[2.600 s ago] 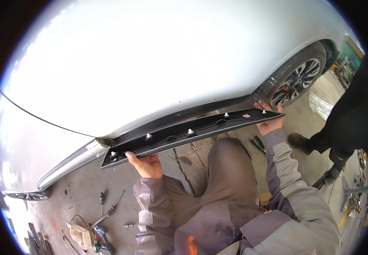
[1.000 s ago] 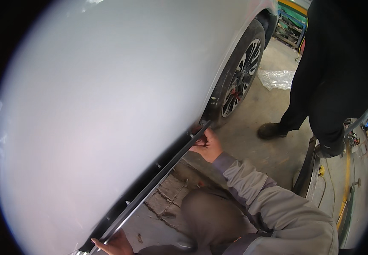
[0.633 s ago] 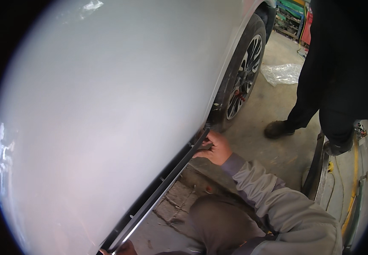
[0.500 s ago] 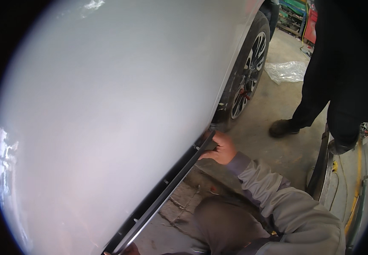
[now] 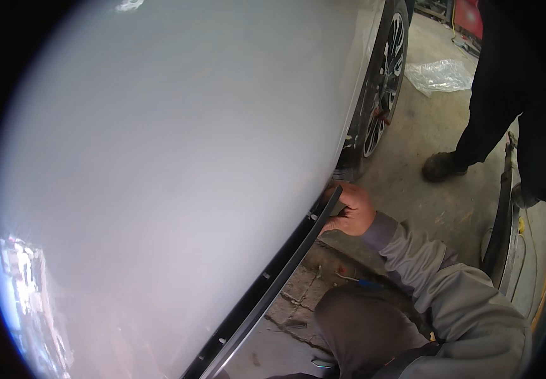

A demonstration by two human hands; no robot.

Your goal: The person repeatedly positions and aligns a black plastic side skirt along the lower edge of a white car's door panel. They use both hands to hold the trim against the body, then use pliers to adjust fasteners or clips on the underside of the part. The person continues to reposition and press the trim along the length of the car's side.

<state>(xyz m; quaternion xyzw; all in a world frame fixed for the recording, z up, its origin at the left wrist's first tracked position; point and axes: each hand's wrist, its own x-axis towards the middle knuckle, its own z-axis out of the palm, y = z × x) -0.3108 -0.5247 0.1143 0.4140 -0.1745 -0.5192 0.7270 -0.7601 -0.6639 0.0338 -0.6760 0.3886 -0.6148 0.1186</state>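
One view: head camera, looking down along the flank of a car.
Car body: a silver panel [image 5: 178,164] fills most of the frame, its lower edge running from lower centre up toward the right.
Trim strip: a long black sill strip [image 5: 267,287] is seen lying along the lower edge of the panel, from the bottom of the frame up to the rear wheel arch; small pale clips are visible along its inner face.
Right hand: the right hand [image 5: 352,208] is closed around the upper end of the strip, fingers [image 5: 339,218] curled over its edge, held against the panel just below the wheel arch.
Right sleeve: a grey sleeve [image 5: 437,290] is seen coming in from the lower right.
Left hand: not seen in this frame; its grip cannot be told.
Knee: a bent knee in dark grey-brown trousers [image 5: 361,328] is seen just beside the lower half of the strip.
Wheel: a dark alloy wheel [image 5: 383,95] is seen above the hand, close by but apart from it.
Floor: cracked concrete [image 5: 424,202] is seen under the strip and the knee.
Other person: dark trouser legs and a dark shoe [image 5: 440,165] are seen standing on the floor to the right of the wheel.
Plastic sheet: a crumpled clear sheet [image 5: 440,74] lies on the floor beyond the wheel.
Right edge: a curved dark panel part [image 5: 497,234] is seen standing near the sleeve.
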